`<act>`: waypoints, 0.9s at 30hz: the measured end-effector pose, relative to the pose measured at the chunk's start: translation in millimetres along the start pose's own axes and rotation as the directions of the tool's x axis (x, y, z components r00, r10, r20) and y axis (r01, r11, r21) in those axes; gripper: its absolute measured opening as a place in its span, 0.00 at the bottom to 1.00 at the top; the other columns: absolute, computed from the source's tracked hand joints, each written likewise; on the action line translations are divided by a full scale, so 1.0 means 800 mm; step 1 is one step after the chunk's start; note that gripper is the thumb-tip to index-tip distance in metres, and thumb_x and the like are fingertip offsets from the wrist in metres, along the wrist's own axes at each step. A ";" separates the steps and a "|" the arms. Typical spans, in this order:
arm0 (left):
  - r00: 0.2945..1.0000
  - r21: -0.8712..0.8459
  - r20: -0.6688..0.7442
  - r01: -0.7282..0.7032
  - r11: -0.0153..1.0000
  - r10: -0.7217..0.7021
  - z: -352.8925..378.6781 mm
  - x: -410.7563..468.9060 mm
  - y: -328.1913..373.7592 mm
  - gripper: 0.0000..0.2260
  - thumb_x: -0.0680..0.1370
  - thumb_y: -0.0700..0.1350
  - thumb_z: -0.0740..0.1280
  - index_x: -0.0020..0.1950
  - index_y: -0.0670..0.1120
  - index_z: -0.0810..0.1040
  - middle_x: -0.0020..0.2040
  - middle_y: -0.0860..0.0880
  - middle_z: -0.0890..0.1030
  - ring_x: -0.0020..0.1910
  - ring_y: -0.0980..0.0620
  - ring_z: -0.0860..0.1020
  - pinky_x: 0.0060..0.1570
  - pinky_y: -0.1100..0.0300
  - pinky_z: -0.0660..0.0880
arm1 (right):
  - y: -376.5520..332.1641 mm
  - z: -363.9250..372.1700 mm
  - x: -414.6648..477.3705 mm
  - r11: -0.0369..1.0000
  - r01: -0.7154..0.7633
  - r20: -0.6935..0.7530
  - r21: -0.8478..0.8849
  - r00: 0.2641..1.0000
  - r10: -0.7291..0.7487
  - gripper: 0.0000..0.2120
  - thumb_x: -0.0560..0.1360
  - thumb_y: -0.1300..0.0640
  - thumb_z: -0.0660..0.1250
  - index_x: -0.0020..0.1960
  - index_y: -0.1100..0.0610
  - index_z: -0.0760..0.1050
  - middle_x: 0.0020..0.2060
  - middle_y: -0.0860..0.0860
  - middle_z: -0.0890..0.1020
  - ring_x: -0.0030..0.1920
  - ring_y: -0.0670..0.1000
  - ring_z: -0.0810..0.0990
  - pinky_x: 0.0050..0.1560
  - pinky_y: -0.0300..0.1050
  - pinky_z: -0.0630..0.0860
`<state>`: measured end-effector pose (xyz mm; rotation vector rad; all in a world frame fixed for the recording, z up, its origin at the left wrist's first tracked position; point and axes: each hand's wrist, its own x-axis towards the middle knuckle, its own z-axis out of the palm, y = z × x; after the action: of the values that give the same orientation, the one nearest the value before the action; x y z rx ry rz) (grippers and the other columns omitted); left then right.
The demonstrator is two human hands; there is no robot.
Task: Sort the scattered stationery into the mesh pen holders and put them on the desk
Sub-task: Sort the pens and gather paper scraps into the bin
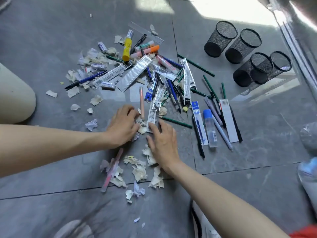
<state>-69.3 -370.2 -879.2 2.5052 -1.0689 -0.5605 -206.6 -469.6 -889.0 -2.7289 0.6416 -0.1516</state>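
Right hand (163, 140) fingers flat on refill pack (151, 115); left hand (122, 126) fingers pinch paper scraps (141, 128); mesh holders (221, 38) apart

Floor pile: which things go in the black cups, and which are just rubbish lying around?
For the job: mesh pen holders, pens, pencils, glue stick, highlighter, ruler, erasers.
Just lying about: torn paper scraps, see-through bag at the right edge.
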 end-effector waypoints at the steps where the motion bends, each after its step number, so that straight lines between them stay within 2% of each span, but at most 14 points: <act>1: 0.997 -0.002 0.053 -0.056 0.998 0.056 0.005 -0.014 0.000 0.22 0.76 0.53 0.58 0.66 0.43 0.70 0.67 0.44 0.66 0.66 0.44 0.65 0.65 0.53 0.60 | 0.004 -0.002 0.004 1.000 0.021 -0.028 -0.010 0.999 -0.022 0.19 0.71 0.54 0.71 0.60 0.55 0.74 0.56 0.57 0.76 0.54 0.56 0.72 0.55 0.51 0.72; 4: 0.945 -0.013 0.200 -0.262 0.965 0.259 0.018 -0.045 0.000 0.31 0.74 0.60 0.46 0.72 0.44 0.64 0.73 0.45 0.61 0.73 0.47 0.58 0.72 0.57 0.51 | 0.014 -0.007 0.018 0.997 0.082 -0.090 -0.007 0.993 -0.082 0.15 0.68 0.58 0.73 0.53 0.58 0.77 0.44 0.55 0.77 0.43 0.56 0.75 0.42 0.48 0.73; 6: 0.917 -0.038 0.236 -0.322 0.946 0.322 0.017 -0.053 -0.003 0.29 0.77 0.59 0.49 0.72 0.44 0.63 0.74 0.47 0.60 0.74 0.49 0.56 0.72 0.59 0.50 | 0.016 -0.009 0.024 0.995 0.103 -0.121 0.003 0.987 -0.102 0.15 0.67 0.63 0.73 0.53 0.59 0.77 0.41 0.54 0.77 0.41 0.56 0.76 0.40 0.47 0.73; 8: 0.942 -0.073 0.162 -0.285 0.956 0.294 0.015 -0.048 -0.004 0.26 0.78 0.57 0.50 0.70 0.43 0.65 0.72 0.46 0.62 0.71 0.49 0.61 0.72 0.59 0.54 | 0.014 -0.013 0.029 0.994 0.089 -0.121 0.064 0.989 -0.081 0.15 0.68 0.68 0.70 0.54 0.59 0.76 0.42 0.54 0.78 0.42 0.56 0.76 0.43 0.47 0.72; 10: 0.981 -0.047 0.007 -0.195 0.980 0.195 0.011 -0.032 0.002 0.25 0.77 0.55 0.50 0.69 0.42 0.65 0.69 0.44 0.64 0.68 0.47 0.63 0.71 0.54 0.58 | 0.008 -0.017 0.033 0.980 -0.073 -0.066 0.187 0.994 0.086 0.13 0.71 0.69 0.65 0.54 0.58 0.74 0.42 0.52 0.78 0.44 0.54 0.76 0.47 0.48 0.72; 11: 0.991 -0.019 -0.043 -0.129 0.991 0.129 0.009 -0.023 0.005 0.24 0.78 0.53 0.52 0.70 0.41 0.63 0.70 0.44 0.62 0.69 0.46 0.61 0.72 0.52 0.55 | 0.003 -0.021 0.036 0.935 -0.225 -0.018 0.276 0.971 0.239 0.13 0.72 0.69 0.63 0.53 0.56 0.73 0.40 0.49 0.77 0.44 0.53 0.75 0.50 0.49 0.72; 12: 0.997 0.007 -0.053 -0.061 0.998 0.062 0.008 -0.014 0.006 0.24 0.79 0.50 0.54 0.72 0.40 0.60 0.72 0.44 0.60 0.72 0.46 0.58 0.73 0.52 0.50 | -0.003 -0.026 0.042 0.847 -0.392 0.045 0.359 0.914 0.404 0.12 0.72 0.68 0.62 0.52 0.55 0.72 0.37 0.46 0.76 0.43 0.52 0.76 0.53 0.51 0.72; 14: 1.000 0.053 -0.013 0.009 0.999 -0.008 0.007 -0.002 0.010 0.25 0.81 0.47 0.54 0.76 0.41 0.54 0.76 0.45 0.54 0.75 0.47 0.51 0.73 0.53 0.41 | -0.014 -0.032 0.055 0.638 -0.618 0.156 0.460 0.763 0.627 0.10 0.72 0.67 0.61 0.50 0.55 0.71 0.32 0.43 0.73 0.42 0.52 0.76 0.57 0.53 0.72; 17: 0.998 0.046 0.053 -0.042 0.998 0.040 0.012 0.001 0.020 0.24 0.82 0.47 0.53 0.77 0.45 0.53 0.77 0.47 0.53 0.76 0.48 0.50 0.73 0.52 0.41 | -0.020 -0.035 0.066 0.437 -0.730 0.274 0.525 0.631 0.725 0.12 0.70 0.66 0.65 0.51 0.55 0.73 0.35 0.44 0.74 0.44 0.52 0.76 0.54 0.47 0.74; 19: 0.994 0.032 0.079 -0.075 0.997 0.073 0.018 0.002 0.028 0.23 0.82 0.48 0.52 0.77 0.49 0.52 0.77 0.48 0.52 0.76 0.49 0.49 0.73 0.51 0.40 | -0.018 -0.032 0.070 0.362 -0.743 0.315 0.562 0.598 0.737 0.14 0.69 0.66 0.66 0.54 0.56 0.76 0.42 0.47 0.78 0.46 0.51 0.77 0.51 0.42 0.75; 20: 0.994 0.027 0.083 -0.078 0.997 0.076 0.021 0.005 0.032 0.23 0.82 0.48 0.52 0.77 0.50 0.51 0.77 0.49 0.51 0.76 0.50 0.49 0.73 0.50 0.40 | -0.016 -0.032 0.071 0.333 -0.739 0.328 0.586 0.592 0.736 0.15 0.68 0.66 0.66 0.54 0.58 0.78 0.44 0.49 0.80 0.46 0.51 0.79 0.52 0.43 0.76; 22: 0.993 0.013 0.092 -0.078 0.997 0.076 0.023 0.012 0.037 0.23 0.82 0.48 0.52 0.77 0.52 0.51 0.77 0.49 0.51 0.76 0.50 0.48 0.73 0.50 0.40 | -0.011 -0.036 0.073 0.331 -0.710 0.320 0.622 0.616 0.720 0.12 0.69 0.65 0.67 0.51 0.59 0.81 0.41 0.51 0.82 0.43 0.51 0.80 0.49 0.44 0.78; 24: 0.990 -0.005 0.103 -0.093 0.996 0.093 0.022 0.024 0.042 0.22 0.82 0.48 0.52 0.76 0.51 0.54 0.77 0.50 0.50 0.76 0.50 0.48 0.73 0.48 0.40 | -0.003 -0.044 0.077 0.398 -0.692 0.285 0.602 0.652 0.702 0.09 0.71 0.64 0.67 0.49 0.58 0.82 0.39 0.52 0.82 0.41 0.52 0.79 0.47 0.45 0.78; 27: 0.990 -0.038 0.083 -0.108 0.993 0.111 0.024 0.040 0.051 0.19 0.82 0.47 0.52 0.73 0.50 0.59 0.77 0.49 0.54 0.76 0.49 0.51 0.73 0.47 0.43 | 0.017 -0.052 0.077 0.448 -0.694 0.248 0.563 0.659 0.710 0.08 0.73 0.63 0.66 0.50 0.59 0.82 0.44 0.53 0.83 0.42 0.49 0.78 0.43 0.41 0.74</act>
<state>-82.9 -423.2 -883.7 2.3960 -1.2097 -0.6519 -164.5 -521.1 -853.0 -1.6348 1.4001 -0.1506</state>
